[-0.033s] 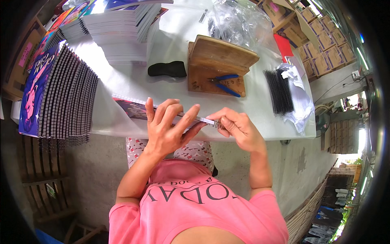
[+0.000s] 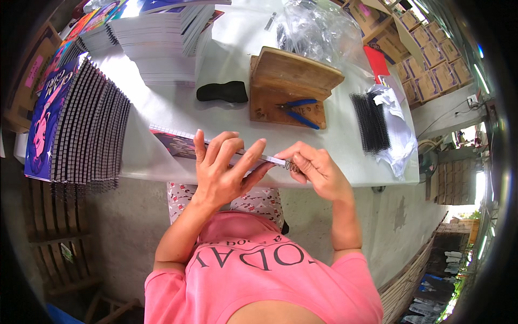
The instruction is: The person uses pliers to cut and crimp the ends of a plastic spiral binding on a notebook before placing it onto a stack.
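Note:
Near the table's front edge, my left hand (image 2: 224,170) grips a thin notebook (image 2: 181,144) with a dark, colourful cover. Its thumb and fingers lie on either side of the pages. At the notebook's right end, my right hand (image 2: 319,171) pinches a black spiral coil (image 2: 292,166) between thumb and fingers. The coil sits against the paper edge; how far it is threaded is hidden. Beyond my hands, blue-handled pliers (image 2: 297,112) lie spread on a wooden stand (image 2: 294,75). A black, elongated object (image 2: 221,92) rests to the left of that stand.
Spiral-bound notebooks (image 2: 94,124) are piled at the left, with loose page stacks (image 2: 156,46) behind them. Black coils (image 2: 370,123) lie on crumpled white wrapping (image 2: 398,146) at the right. Clear plastic (image 2: 324,32) covers the far side. Cardboard boxes (image 2: 431,56) stand beyond the table.

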Tool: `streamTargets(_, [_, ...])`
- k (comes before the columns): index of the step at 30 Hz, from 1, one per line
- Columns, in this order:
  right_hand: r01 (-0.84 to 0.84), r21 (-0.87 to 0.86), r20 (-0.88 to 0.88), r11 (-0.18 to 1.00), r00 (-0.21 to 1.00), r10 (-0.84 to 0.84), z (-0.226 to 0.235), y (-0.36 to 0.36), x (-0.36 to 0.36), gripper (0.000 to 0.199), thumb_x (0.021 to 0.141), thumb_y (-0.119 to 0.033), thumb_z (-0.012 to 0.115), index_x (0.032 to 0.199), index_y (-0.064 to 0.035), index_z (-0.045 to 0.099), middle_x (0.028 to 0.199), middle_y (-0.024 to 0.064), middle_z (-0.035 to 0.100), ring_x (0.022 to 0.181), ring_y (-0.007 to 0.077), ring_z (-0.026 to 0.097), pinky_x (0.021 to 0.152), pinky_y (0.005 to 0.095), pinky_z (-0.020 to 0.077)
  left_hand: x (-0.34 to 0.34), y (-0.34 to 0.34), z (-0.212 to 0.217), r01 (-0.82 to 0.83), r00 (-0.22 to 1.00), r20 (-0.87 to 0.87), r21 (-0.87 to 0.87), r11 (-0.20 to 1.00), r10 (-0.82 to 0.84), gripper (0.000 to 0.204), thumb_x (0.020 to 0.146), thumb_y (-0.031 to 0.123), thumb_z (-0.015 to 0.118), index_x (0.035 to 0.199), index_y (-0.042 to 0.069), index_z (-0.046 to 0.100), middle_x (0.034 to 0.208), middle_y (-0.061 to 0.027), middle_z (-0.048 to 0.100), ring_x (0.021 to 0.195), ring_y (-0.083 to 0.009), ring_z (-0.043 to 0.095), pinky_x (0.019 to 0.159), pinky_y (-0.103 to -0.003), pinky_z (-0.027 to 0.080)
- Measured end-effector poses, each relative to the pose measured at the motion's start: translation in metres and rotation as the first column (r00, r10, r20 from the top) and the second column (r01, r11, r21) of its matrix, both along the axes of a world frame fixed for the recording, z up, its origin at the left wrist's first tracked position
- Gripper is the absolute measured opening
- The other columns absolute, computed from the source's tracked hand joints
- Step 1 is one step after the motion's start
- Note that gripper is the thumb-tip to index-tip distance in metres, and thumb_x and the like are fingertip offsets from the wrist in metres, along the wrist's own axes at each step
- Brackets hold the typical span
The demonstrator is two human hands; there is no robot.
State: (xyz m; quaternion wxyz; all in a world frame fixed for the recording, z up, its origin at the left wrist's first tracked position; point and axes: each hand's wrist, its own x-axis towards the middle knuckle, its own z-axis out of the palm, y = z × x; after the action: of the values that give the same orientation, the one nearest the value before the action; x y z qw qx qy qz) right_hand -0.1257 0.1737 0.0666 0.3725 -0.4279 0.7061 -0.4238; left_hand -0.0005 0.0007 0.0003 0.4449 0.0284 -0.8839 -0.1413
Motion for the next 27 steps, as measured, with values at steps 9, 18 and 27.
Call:
streamTargets(9, [0.087, -0.313, -0.572, 0.946, 0.777, -0.261, 0.003, -0.006, 0.020, 0.028, 0.092, -0.025, 0.055, 0.113, -0.0067, 0.059, 0.065, 0.0026, 0.052, 0.054, 0.0107, 0.050, 0.050, 0.0259, 0.0401, 0.005, 0.000, 0.001, -0.097, 0.995, -0.022, 0.043, 0.994, 0.098, 0.041, 0.069, 0.039, 0.075, 0.102, 0.017, 0.064, 0.082, -0.0014, 0.049, 0.098, -0.0213, 0.055, 0.111, -0.054, 0.005])
streamTargets(18, [0.030, 0.148, -0.247, 0.989, 0.969, 0.007, 0.030, -0.035, -0.010, 0.030, 0.088, -0.006, 0.049, 0.117, -0.0079, 0.058, 0.067, 0.0079, 0.060, 0.059, 0.0216, 0.058, 0.059, 0.0331, 0.0477, 0.012, -0.016, 0.000, 0.056, 0.998, -0.017, 0.087, 0.995, -0.055, 0.038, 0.060, 0.042, 0.079, 0.084, 0.017, 0.064, 0.078, -0.0008, 0.048, 0.090, -0.0202, 0.054, 0.110, -0.050, 0.011])
streamTargets(27, [0.013, 0.222, -0.867, 0.975, 0.460, 0.191, -0.083, -0.171, -0.068, 0.060, 0.075, -0.007, 0.060, 0.133, -0.0140, 0.044, 0.125, 0.0186, 0.049, 0.112, 0.0338, 0.052, 0.094, 0.0416, 0.0433, 0.033, -0.027, 0.003, 0.084, 0.996, -0.015, 0.092, 0.992, -0.083, 0.034, 0.064, 0.040, 0.079, 0.081, 0.017, 0.060, 0.079, -0.0005, 0.049, 0.095, -0.0210, 0.057, 0.111, -0.049, 0.012])
